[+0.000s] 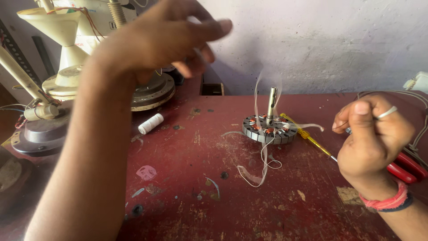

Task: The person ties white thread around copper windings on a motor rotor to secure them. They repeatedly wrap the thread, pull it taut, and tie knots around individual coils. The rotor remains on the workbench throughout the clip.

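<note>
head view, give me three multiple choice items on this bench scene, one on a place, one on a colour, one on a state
1. Where does the white spool lie?
A. left of the round stator
B. on top of the stator
C. beside the red-handled pliers

2. What colour is the screwdriver handle?
A. blue
B. yellow
C. black

3. How is the left hand?
A. flat on the red table
B. raised in the air, blurred
C. gripping the spool

Answers: 1 A, the spool rests apart on the table, left of the stator. 2 B, the clear yellow handle lies beside the stator. 3 B, it hangs above the bench with fingers loosely curled.
</note>
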Available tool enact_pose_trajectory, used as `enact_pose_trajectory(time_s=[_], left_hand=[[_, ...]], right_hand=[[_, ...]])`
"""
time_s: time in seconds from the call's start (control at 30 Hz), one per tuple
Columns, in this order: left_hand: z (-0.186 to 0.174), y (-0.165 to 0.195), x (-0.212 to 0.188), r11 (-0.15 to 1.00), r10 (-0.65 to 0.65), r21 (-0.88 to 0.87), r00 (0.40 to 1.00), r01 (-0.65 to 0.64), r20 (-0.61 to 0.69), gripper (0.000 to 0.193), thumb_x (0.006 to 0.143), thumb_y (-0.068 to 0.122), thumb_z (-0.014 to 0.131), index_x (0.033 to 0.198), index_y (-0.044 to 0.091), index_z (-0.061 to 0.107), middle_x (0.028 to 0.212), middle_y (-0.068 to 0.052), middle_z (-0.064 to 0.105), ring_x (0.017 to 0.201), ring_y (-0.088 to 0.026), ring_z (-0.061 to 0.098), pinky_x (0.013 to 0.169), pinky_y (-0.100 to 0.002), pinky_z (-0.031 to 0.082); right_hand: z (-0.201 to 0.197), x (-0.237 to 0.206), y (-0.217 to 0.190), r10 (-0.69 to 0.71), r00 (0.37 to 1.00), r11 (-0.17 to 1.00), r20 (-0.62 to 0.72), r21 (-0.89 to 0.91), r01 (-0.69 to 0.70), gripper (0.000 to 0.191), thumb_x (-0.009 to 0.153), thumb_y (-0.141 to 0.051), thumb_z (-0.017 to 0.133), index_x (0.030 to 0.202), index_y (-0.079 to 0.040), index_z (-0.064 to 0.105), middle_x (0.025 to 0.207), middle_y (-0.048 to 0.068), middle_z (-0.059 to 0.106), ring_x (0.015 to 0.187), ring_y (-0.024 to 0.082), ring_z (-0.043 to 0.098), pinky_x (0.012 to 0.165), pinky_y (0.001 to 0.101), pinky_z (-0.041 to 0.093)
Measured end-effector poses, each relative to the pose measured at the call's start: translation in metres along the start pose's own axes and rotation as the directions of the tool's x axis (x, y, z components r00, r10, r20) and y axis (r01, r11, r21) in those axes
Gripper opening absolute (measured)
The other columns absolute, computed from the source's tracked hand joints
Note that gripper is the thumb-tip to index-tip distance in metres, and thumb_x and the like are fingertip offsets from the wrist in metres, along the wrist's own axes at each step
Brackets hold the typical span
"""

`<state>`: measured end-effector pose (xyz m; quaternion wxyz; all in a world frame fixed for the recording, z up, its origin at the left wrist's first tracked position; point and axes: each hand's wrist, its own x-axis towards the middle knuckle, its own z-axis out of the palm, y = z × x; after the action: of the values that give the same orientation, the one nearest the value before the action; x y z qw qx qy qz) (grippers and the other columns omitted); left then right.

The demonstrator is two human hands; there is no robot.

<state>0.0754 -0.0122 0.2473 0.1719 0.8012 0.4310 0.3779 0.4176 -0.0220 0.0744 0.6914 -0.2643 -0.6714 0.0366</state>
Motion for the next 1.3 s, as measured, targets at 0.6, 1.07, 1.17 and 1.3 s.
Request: enact_pose_trajectory(time_s=[0.6,1.07,1.17,1.3], left_hand=[[0.162,0.003,0.016,0.955,0.049,-0.264,0.81,0.133,0.585,0.034,0.102,0.022,0.05,0.094,-0.001,0.074,0.072,0.0,0.065,0.056,-0.01,0.051,0.051,-0.031,0.048],[0.173,0.001,0.022,0.977,-0.063,-0.154,0.887,0.149,0.457,0.048,0.101,0.043,0.052,0.098,0.004,0.08,0.067,-0.004,0.063,0.06,-0.012,0.053,0.057,-0.033,0.048],[0.171,-0.002,0.021,0.943,0.002,-0.295,0.882,0.156,0.471,0.038,0.099,0.037,0.058,0.091,0.006,0.077,0.064,0.001,0.061,0.057,-0.009,0.051,0.052,-0.029,0.044],[0.173,-0.007,0.02,0.908,0.047,-0.388,0.881,0.159,0.47,0.033,0.096,0.027,0.059,0.072,0.007,0.068,0.06,0.004,0.056,0.052,-0.008,0.045,0.047,-0.029,0.04]], right_hand=[[0.012,0.006,0.004,0.298,0.953,0.919,0.052,0.255,-0.302,0.038,0.116,-0.031,0.059,0.093,-0.001,0.067,0.077,0.006,0.065,0.06,0.011,0.058,0.055,0.0252,0.044],[0.014,0.001,0.013,0.52,0.823,0.808,0.231,0.179,-0.561,0.017,0.102,-0.015,0.069,0.102,0.002,0.073,0.077,0.006,0.064,0.063,0.007,0.053,0.052,0.0224,0.04],[0.014,0.0,0.012,0.512,0.821,0.794,0.253,0.225,-0.564,0.018,0.1,-0.016,0.069,0.1,0.002,0.07,0.082,0.005,0.071,0.064,0.007,0.055,0.054,0.0215,0.041],[0.012,0.0,0.013,0.479,0.845,0.827,0.235,0.201,-0.525,0.018,0.1,-0.016,0.072,0.101,0.002,0.072,0.08,0.004,0.069,0.065,0.006,0.054,0.055,0.0207,0.04]])
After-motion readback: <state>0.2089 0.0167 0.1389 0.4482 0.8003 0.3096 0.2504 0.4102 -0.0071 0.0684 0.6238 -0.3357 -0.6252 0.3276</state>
